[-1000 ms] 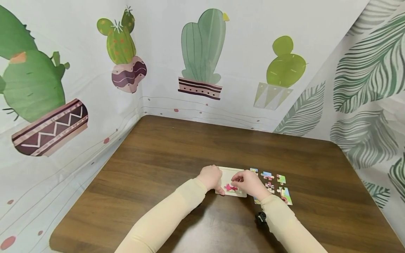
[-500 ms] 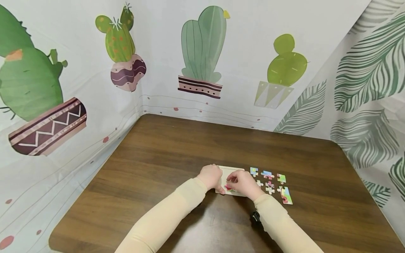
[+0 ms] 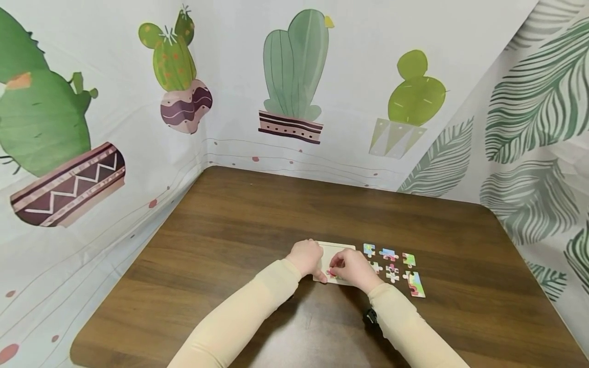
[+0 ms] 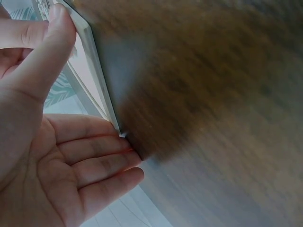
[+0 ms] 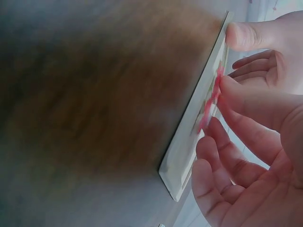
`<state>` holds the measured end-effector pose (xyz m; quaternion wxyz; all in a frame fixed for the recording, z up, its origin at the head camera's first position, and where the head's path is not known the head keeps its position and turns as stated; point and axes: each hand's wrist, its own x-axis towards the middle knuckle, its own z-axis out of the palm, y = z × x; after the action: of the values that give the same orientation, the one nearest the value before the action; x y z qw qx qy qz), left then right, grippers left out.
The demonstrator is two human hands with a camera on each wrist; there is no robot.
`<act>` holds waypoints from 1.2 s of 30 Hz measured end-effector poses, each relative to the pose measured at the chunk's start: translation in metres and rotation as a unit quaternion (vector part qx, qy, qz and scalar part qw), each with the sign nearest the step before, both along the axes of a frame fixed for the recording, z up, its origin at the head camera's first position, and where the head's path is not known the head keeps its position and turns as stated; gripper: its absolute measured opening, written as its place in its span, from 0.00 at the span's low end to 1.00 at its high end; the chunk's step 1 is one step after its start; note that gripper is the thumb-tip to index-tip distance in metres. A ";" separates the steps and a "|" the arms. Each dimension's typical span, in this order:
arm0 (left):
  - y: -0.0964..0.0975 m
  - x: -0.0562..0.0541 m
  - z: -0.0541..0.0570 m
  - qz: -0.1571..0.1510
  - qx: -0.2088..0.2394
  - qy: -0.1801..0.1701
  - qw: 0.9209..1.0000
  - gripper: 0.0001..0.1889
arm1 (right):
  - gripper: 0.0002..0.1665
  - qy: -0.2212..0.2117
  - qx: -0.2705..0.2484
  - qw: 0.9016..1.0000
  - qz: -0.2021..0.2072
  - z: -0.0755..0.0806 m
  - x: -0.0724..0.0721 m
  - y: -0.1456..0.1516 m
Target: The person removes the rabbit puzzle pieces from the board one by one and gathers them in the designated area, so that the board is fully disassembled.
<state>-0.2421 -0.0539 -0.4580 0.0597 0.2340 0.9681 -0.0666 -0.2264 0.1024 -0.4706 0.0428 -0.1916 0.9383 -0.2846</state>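
A shallow, pale puzzle tray (image 3: 327, 250) lies on the brown table with red puzzle pieces (image 5: 205, 120) in its near part. My left hand (image 3: 306, 257) holds the tray at its left side. In the left wrist view, the thumb (image 4: 60, 23) lies on the near rim and the fingertips reach the far corner. Over the tray, my right hand (image 3: 356, 268) pinches a red puzzle piece (image 5: 217, 87) between thumb and index finger, low against the tray. The right hand partly hides the tray and its pieces in the head view.
To the right of the tray lie several loose jigsaw pieces, among them a blue one (image 3: 388, 253), a green one (image 3: 409, 259) and a larger green and red one (image 3: 416, 284). Cloth walls with cactus prints (image 3: 294, 66) stand behind the table (image 3: 257, 214).
My right hand has moved slightly left and in over the red pieces, uncovering some loose pieces to its right. My left hand has stayed at the tray's left side.
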 end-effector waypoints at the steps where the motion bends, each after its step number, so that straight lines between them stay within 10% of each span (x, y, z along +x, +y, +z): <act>1: 0.000 0.000 0.000 -0.001 0.000 -0.001 1.000 0.36 | 0.04 0.001 0.000 1.000 -0.005 0.000 0.000 0.000; 36: 0.002 0.003 0.005 0.019 0.006 -0.024 1.000 0.35 | 0.03 -0.066 -0.095 0.993 -0.006 -0.004 0.002 0.038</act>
<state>-0.2395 -0.0517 -0.4527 0.0827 0.2178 0.9710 -0.0537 -0.2245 0.1403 -0.4742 0.0847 -0.1704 0.9033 -0.3844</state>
